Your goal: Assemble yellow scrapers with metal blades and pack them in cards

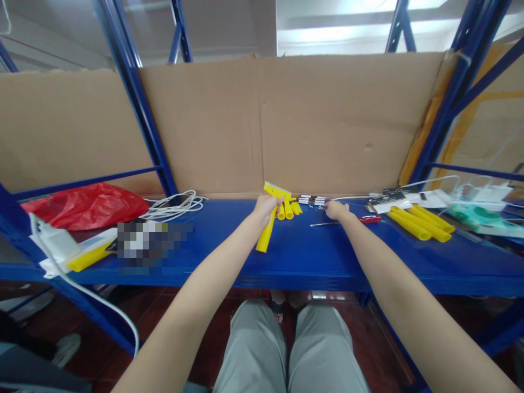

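Note:
My left hand point(267, 207) is wrapped around the handle of a yellow T-shaped scraper point(265, 237), its wide head with a pale edge strip pointing up and away from me. Just right of it, more yellow handle and head pieces point(289, 210) lie on the blue bench. My right hand point(336, 209) reaches down to the bench beside small shiny metal bits point(317, 206). Its fingers are drawn together, and what they pinch, if anything, is too small to make out. A screwdriver point(369, 219) with a red handle lies under my right wrist, its shaft pointing left.
White strips with dark bands point(311, 200) lie at the back. Yellow tubes point(421, 222) and a green-and-white package point(477, 215) are on the right. A red plastic bag point(88, 207), coiled white cable point(178, 204) and blue rack post point(141, 103) stand left. Cardboard point(295, 125) closes the back.

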The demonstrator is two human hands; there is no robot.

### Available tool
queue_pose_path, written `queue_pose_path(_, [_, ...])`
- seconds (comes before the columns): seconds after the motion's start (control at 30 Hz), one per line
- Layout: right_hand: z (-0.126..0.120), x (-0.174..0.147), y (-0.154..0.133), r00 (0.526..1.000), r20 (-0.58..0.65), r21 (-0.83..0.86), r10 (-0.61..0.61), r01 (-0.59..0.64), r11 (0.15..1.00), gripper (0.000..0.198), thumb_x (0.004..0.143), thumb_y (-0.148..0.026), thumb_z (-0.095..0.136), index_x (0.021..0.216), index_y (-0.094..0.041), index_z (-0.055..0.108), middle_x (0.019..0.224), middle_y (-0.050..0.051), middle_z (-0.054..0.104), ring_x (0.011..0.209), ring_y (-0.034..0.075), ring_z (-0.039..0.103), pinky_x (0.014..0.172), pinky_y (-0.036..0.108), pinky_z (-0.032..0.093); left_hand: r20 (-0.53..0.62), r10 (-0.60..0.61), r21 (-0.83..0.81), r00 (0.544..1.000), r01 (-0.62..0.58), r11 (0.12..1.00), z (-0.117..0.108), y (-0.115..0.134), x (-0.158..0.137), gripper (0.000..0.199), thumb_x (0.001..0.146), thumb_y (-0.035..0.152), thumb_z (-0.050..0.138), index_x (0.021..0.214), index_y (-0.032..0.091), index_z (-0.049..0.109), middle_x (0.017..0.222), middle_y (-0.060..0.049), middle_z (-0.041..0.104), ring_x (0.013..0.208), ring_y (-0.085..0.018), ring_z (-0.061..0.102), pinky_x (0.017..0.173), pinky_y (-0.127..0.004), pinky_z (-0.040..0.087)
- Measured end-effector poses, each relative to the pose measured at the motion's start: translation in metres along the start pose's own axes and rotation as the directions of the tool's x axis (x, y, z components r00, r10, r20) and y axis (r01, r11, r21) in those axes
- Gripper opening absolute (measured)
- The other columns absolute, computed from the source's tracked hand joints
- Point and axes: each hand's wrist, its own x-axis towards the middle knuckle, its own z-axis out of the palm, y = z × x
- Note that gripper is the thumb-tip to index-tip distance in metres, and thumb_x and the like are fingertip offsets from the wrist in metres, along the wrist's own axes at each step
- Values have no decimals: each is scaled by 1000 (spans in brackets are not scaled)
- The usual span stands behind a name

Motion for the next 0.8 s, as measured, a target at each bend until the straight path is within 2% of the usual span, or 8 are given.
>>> queue_pose_path(0.13, [2, 5, 2, 999, -10, -10, -31, 31, 999, 29, 85, -18, 46, 104, -20, 67, 118, 11, 64, 113, 24, 56, 96, 42, 39, 198, -173, -117, 965, 199, 973, -2, -2, 3, 19, 81, 1, 46, 68, 14, 48, 41, 6, 41, 32, -4, 35, 35, -15, 31])
queue_pose_path(0.27, [7, 8, 3, 998, -42, -6, -37, 36, 999, 27, 86, -18, 46, 104, -18, 66, 113, 13, 66, 108, 23, 59, 88, 33, 44, 406, -173, -205, 897, 274, 940, -6, -12, 6, 19, 82, -1, 41, 71, 13, 49, 47, 4, 44, 34, -4, 35, 34, -14, 29])
queue_pose_path(0.33, [9, 9, 3, 998, -56, -2, -36, 36, 999, 27, 86, -18, 46, 104, -17, 65, 112, 13, 66, 106, 22, 59, 86, 31, 45, 437, -213, -195, 874, 323, 926, -8, -16, 4, 19, 83, 0, 40, 73, 12, 50, 48, 3, 45, 35, -4, 36, 34, -14, 30])
queue_pose_path(0.5, [8, 7, 3, 998, -41, 16, -48, 49, 999, 23, 85, -18, 49, 100, -17, 66, 107, 12, 67, 101, 22, 61, 81, 28, 46, 431, -269, -174, 861, 372, 912, -8, -23, -5, 20, 87, 1, 38, 74, 11, 51, 47, 3, 44, 35, -4, 35, 35, -13, 30])
queue_pose_path(0.67, [8, 4, 1, 997, -53, 29, -55, 57, 998, 25, 87, -27, 49, 102, -14, 65, 103, 13, 68, 99, 23, 62, 81, 30, 46, 448, -251, -190, 858, 366, 911, -6, -24, -11, 22, 88, 2, 40, 71, 13, 49, 47, 3, 44, 37, -4, 35, 36, -13, 30])
queue_pose_path(0.8, [11, 6, 0, 996, -74, 21, -44, 45, 999, 28, 87, -21, 45, 107, -11, 63, 108, 16, 66, 103, 24, 61, 82, 29, 46, 446, -256, -162, 858, 358, 920, -5, -25, -13, 20, 87, 3, 42, 72, 13, 50, 47, 3, 44, 38, -4, 35, 35, -15, 30])
